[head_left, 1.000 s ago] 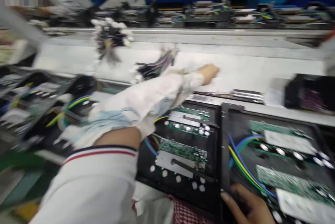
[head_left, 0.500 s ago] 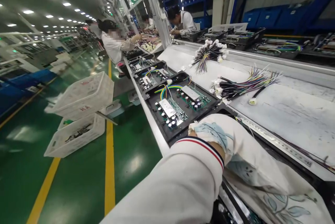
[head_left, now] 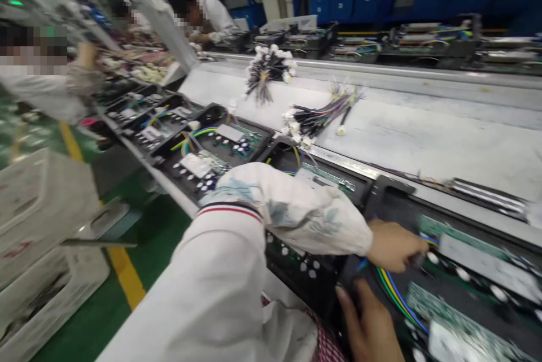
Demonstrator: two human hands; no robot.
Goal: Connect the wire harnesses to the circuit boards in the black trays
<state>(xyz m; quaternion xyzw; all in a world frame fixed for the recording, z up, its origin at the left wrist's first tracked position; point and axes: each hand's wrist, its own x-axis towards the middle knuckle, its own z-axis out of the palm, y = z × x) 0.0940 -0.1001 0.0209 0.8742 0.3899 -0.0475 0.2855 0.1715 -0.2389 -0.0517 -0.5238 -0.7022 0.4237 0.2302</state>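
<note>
My left hand reaches over a black tray at the right, its fingers closed at yellow and blue wires by the upper circuit board. Motion blur softens the fingertips. Below it, my right hand has thumb and fingers at the tray's near left wall, seemingly gripping it. Blue, green and yellow wires curve beside that hand to the lower circuit board. My left sleeve covers part of the neighbouring tray.
More black trays with boards line the bench toward the left. Two bundles of connector cables, one farther back and one nearer, lie on the white surface. White crates stand on the floor. A co-worker is at the far left.
My view has swung right, bringing both hands and the right-hand tray into sight. Earlier my left arm lay across the picture and both hands were out of sight.
</note>
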